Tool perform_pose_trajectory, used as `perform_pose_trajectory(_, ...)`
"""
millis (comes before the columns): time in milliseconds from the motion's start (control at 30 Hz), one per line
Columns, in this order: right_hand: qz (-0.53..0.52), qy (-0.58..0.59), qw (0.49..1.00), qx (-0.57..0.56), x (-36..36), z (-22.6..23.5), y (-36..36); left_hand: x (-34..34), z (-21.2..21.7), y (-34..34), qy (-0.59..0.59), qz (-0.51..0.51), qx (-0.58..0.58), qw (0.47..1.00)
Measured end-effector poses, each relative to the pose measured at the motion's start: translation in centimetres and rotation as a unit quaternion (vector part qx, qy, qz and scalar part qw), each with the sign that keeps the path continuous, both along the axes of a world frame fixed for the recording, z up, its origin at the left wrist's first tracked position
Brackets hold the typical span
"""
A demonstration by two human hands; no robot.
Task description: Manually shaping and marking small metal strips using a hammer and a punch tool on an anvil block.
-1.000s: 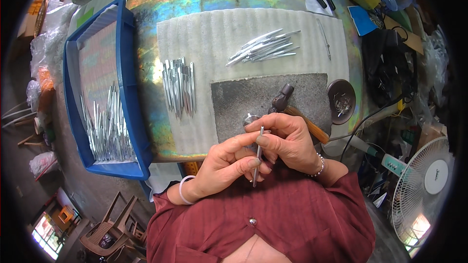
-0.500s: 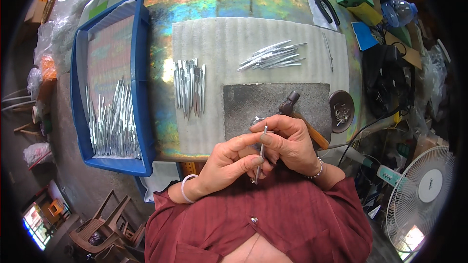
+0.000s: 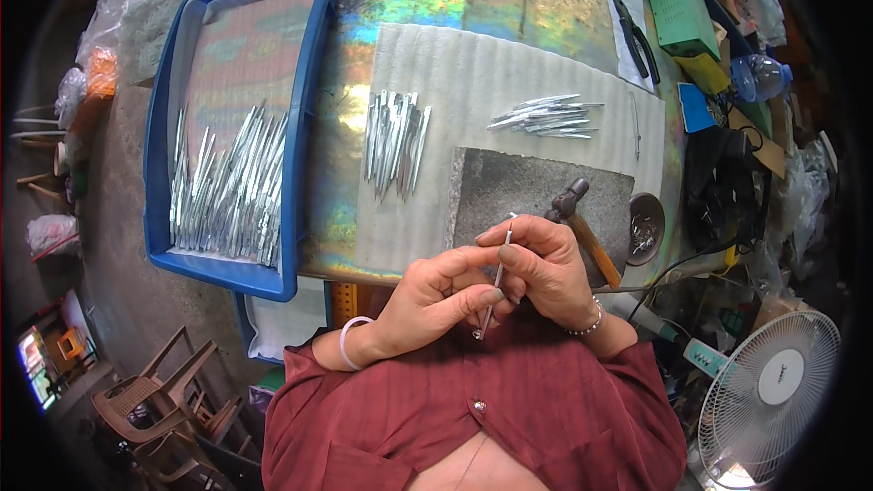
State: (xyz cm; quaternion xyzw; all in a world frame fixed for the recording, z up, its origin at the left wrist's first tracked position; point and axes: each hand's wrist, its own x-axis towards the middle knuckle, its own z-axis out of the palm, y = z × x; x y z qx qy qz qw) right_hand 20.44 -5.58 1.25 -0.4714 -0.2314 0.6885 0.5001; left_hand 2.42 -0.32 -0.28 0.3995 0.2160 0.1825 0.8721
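A slender silver metal rod (image 3: 486, 319) is held upright-tilted in front of my chest. My left hand (image 3: 439, 298) is closed, its thumb and fingers pinching the lower part of the rod. Close against it, my right hand (image 3: 547, 265) pinches the upper part between thumb and forefinger. The rod's thin tip pokes out above the right fingers, too small to make out in detail. Beyond the hands lies a dark grey slab (image 3: 509, 184) on white foam sheeting (image 3: 455, 64), with a hammer (image 3: 593, 241) resting across its right side.
At left stands a blue tray (image 3: 297, 127) with many silver rods (image 3: 238, 186). Two loose rod piles (image 3: 397, 141) (image 3: 548, 116) lie on the foam. A round dish of small metal bits (image 3: 662, 250), pliers (image 3: 635, 41) and a fan (image 3: 773, 391) are at right.
The view has shifted, so the tray and bench items appear moved. Both hands keep their pinch on the rod, with little change in their pose.
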Motion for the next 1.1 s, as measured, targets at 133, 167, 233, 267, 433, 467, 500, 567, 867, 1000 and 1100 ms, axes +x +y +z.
perform_pose_trajectory(133,-0.002,-0.001,1.0,-0.008,-0.6,0.0,0.1,-0.5,0.0,0.1,0.005,0.0,-0.008,1.0)
perform_pose_trajectory(167,-0.004,0.001,1.0,-0.006,-0.7,0.0,0.2,-0.6,-0.1,0.1,0.006,0.002,-0.012,1.0)
perform_pose_trajectory(233,-0.004,0.002,1.0,-0.003,-1.0,-0.1,0.2,-0.5,-0.6,-0.4,0.009,0.026,0.022,0.999)
perform_pose_trajectory(267,-0.005,-0.005,1.0,0.002,-1.1,-0.2,0.1,-0.5,-0.8,-0.6,0.013,0.047,0.056,0.997)
perform_pose_trajectory(433,-0.007,-0.028,0.999,0.02,-1.3,-0.5,-0.1,-0.8,-0.9,-0.6,0.056,0.063,0.192,0.978)
perform_pose_trajectory(467,-0.001,-0.029,0.999,0.018,-1.3,-0.4,-0.1,-0.8,-0.7,-0.6,0.068,0.074,0.216,0.971)
perform_pose_trajectory(500,0.005,-0.029,0.999,0.015,-1.3,-0.3,-0.1,-0.9,-0.4,-0.4,0.069,0.073,0.215,0.971)
perform_pose_trajectory(567,0.008,-0.028,1.0,0.012,-1.1,-0.3,-0.2,-1.1,0.0,-0.1,0.092,0.022,0.226,0.969)
perform_pose_trajectory(867,0.01,-0.006,1.0,-0.006,-0.5,-0.8,-0.5,-0.4,0.3,-0.3,0.07,0.018,0.051,0.996)
perform_pose_trajectory(1000,0.002,-0.038,0.999,0.022,-0.3,-0.7,-0.6,-0.4,0.6,0.0,0.08,0.0,0.065,0.995)
perform_pose_trajectory(1100,-0.073,-0.019,0.993,0.093,0.1,-0.7,-0.9,-0.4,0.6,0.2,0.051,0.054,-0.056,0.996)
